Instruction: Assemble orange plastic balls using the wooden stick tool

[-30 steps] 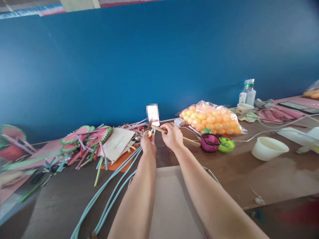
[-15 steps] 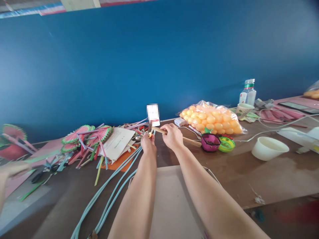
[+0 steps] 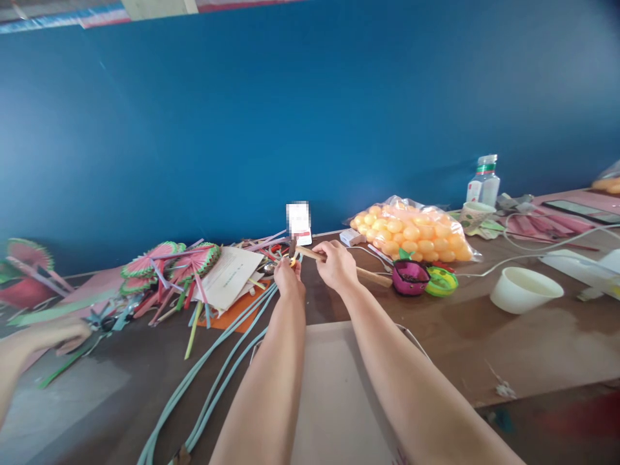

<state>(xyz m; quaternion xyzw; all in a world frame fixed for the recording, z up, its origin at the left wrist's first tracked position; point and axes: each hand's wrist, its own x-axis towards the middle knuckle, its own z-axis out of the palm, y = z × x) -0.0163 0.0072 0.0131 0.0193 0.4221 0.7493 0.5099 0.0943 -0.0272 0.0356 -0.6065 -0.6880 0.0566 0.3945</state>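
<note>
My left hand (image 3: 289, 278) is closed around a small orange object (image 3: 292, 260) that I cannot name; only a sliver of it shows above my fingers. My right hand (image 3: 335, 265) is closed on a wooden stick (image 3: 372, 278), whose far tip (image 3: 303, 251) points at the orange object. Both hands are held over the brown table (image 3: 508, 355), close together near its back edge. A bag of orange balls (image 3: 411, 236) lies to the right of my right hand.
Folded paper fans (image 3: 169, 258), coloured strips and a paper sheet (image 3: 230, 274) lie left. Pale blue cords (image 3: 217, 378) run toward me. A magenta cup (image 3: 409, 278), a green one (image 3: 440, 281), a white bowl (image 3: 526, 297) and a bottle (image 3: 482, 181) stand right. Another person's hand (image 3: 43, 336) reaches in at left.
Another person's hand has come further in from the left edge toward the scissors and strips. My own hands stay almost still; less of the orange object shows.
</note>
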